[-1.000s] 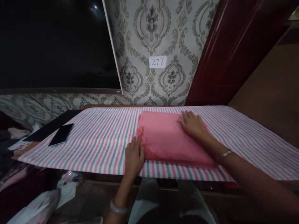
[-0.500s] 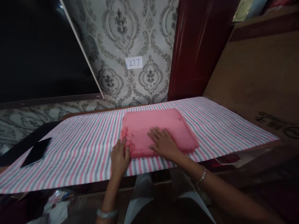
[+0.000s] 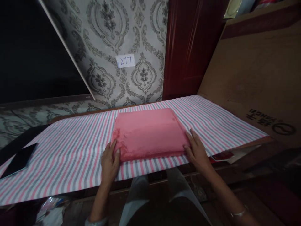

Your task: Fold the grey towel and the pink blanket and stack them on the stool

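A folded pink plush cloth [image 3: 148, 133], looking like a blanket or towel, lies flat as a thick rectangle, with darker ruffled pile at its left side. My left hand [image 3: 110, 161] touches its front left corner, fingers apart and thumb on the edge. At the right edge near the front corner, my right hand [image 3: 196, 152] rests with fingers stretched and thumb apart, touching the side. Neither hand visibly closes around the cloth. Beneath it spreads a sheet [image 3: 77, 150] with pink, grey and white stripes.
A dark phone [image 3: 20, 160] lies at the sheet's left end. A large black screen [image 3: 39, 56] stands at back left, a big cardboard box [image 3: 254, 75] at right. A paper marked 277 [image 3: 125, 60] is on the patterned wall. Plastic-wrapped items [image 3: 50, 210] sit below the front edge.
My right hand has moved from flat on top of the pink cloth to its right edge. My left hand stays at the left corner. The view has shifted slightly right.
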The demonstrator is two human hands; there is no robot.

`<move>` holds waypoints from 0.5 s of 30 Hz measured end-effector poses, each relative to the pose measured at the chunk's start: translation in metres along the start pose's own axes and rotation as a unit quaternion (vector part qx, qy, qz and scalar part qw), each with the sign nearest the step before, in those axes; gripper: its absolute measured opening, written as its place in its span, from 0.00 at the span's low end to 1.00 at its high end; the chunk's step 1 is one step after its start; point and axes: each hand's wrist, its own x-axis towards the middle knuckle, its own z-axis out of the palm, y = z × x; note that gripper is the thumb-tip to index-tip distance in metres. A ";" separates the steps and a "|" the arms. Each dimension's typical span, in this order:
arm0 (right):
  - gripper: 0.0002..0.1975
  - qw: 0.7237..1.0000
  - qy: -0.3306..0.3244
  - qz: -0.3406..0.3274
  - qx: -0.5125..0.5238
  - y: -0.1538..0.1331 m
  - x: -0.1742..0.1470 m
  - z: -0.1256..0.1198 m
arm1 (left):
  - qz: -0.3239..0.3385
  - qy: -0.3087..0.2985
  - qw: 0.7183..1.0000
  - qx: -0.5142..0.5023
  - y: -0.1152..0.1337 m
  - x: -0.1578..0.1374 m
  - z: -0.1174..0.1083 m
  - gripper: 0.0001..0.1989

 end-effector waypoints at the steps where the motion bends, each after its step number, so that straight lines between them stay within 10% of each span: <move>1: 0.33 1.000 0.015 -0.023 0.009 -0.005 -0.003 -0.002 | -0.007 0.002 1.000 -0.024 0.002 -0.001 -0.002 0.27; 15: 0.36 0.993 -0.021 -0.094 0.066 -0.013 -0.010 0.004 | -0.257 -0.072 0.935 -0.232 0.000 0.009 -0.029 0.40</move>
